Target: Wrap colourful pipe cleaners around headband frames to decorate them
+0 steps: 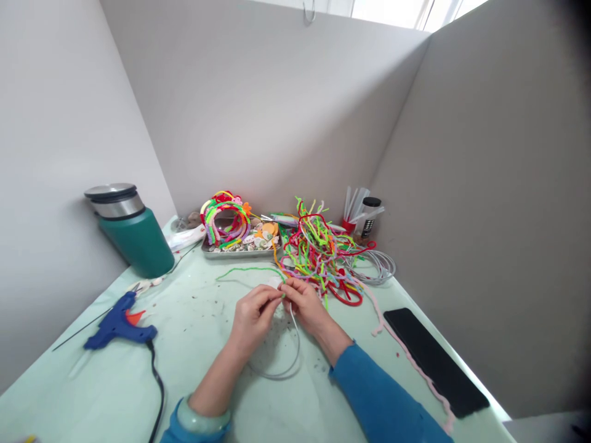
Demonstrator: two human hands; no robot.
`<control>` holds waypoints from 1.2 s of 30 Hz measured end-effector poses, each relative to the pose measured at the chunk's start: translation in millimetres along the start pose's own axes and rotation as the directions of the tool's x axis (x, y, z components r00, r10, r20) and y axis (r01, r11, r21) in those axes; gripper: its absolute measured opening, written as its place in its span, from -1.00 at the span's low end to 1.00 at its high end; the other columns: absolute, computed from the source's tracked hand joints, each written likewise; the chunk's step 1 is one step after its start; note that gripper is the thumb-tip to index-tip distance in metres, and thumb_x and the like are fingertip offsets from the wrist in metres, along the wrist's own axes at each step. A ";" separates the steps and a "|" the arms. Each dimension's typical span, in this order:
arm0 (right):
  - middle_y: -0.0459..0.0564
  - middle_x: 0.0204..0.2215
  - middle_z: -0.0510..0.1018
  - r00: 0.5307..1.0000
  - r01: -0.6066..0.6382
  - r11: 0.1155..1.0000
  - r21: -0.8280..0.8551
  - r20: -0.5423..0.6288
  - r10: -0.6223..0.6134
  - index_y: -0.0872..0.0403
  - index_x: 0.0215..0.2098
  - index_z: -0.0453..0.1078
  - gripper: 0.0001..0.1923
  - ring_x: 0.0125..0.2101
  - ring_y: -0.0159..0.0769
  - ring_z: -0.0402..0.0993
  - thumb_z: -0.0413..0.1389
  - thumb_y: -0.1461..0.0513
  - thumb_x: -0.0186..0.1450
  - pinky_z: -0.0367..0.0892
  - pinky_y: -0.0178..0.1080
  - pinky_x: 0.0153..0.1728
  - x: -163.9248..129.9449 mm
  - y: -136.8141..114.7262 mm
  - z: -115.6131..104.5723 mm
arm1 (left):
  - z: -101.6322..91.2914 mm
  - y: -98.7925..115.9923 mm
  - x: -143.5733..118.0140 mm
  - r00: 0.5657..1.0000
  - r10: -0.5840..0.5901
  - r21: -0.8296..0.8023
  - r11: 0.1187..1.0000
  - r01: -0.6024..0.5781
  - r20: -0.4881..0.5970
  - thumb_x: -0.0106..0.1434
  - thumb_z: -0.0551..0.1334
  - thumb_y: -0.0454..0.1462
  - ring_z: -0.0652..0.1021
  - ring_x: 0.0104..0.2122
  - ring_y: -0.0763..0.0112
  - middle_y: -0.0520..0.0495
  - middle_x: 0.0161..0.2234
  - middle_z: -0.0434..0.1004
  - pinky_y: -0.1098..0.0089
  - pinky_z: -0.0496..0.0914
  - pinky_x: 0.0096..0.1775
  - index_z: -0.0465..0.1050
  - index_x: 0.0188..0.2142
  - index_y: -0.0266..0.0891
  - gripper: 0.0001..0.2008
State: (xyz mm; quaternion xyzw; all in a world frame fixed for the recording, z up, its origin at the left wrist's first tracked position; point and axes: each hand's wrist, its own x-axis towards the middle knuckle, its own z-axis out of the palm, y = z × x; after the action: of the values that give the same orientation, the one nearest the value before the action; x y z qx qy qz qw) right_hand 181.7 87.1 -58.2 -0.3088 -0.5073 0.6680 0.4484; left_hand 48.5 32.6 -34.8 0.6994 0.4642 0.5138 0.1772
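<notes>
Green pipe cleaner (249, 269), pinched by both hands' fingers (272, 294), seemingly meets the half-hidden headband (281, 373).

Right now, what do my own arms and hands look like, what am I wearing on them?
Both hands are bare, no gloves. The left hand has a pale green bangle at the wrist, with a blue sleeve pushed up behind it. The right hand comes out of a blue long sleeve.

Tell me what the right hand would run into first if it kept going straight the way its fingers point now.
Probably the left hand: the right hand points leftward at it, fingertips nearly meeting over the green pipe cleaner. Depth is unclear, so it might pass just beyond.
</notes>
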 end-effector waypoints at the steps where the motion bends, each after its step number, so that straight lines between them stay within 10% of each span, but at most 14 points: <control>1: -0.23 -0.68 0.25 1.000 0.013 1.000 0.000 -0.012 -0.013 0.10 -0.45 0.29 -0.74 -0.71 -0.55 0.09 0.16 0.07 0.10 0.00 -0.44 -0.70 -0.5 -1.0 0.3 | -0.3 -1.2 -0.2 1.000 -0.021 -0.007 1.000 0.021 -0.015 0.21 0.10 -0.28 0.48 -0.32 0.42 -0.10 -0.34 0.49 0.43 0.36 -0.26 0.47 -0.34 -0.24 -0.83; 14: -0.19 -0.68 0.30 0.985 0.163 0.935 -0.316 -0.007 -0.174 0.10 -0.51 0.36 -0.86 -0.67 -0.49 0.16 0.12 0.18 0.13 0.08 -0.40 -0.63 1.1 7.5 -0.6 | -2.6 -25.8 -0.3 0.897 -0.420 0.007 0.905 0.425 -0.139 0.11 0.16 -0.17 0.41 -0.60 0.49 0.02 -0.58 0.48 0.50 0.27 -0.55 0.51 -0.34 -0.27 -0.76; 36: -0.08 -0.52 0.40 0.910 0.391 0.781 -0.486 0.077 -0.408 0.07 -0.55 0.44 -0.88 -0.45 -0.36 0.33 0.16 0.22 0.13 0.23 -0.31 -0.38 0.7 3.1 -0.9 | 4.9 -21.0 -0.8 0.942 -0.327 0.238 0.923 0.302 0.071 0.08 0.17 -0.25 0.39 -0.56 0.52 0.02 -0.52 0.50 0.50 0.22 -0.46 0.52 -0.43 -0.23 -0.84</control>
State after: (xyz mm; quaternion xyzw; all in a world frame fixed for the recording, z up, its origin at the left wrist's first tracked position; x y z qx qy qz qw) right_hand 181.3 87.8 -61.4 -0.3089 -0.7064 0.4015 0.4943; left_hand 43.0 43.6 -52.4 0.6583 0.6150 0.3839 0.2027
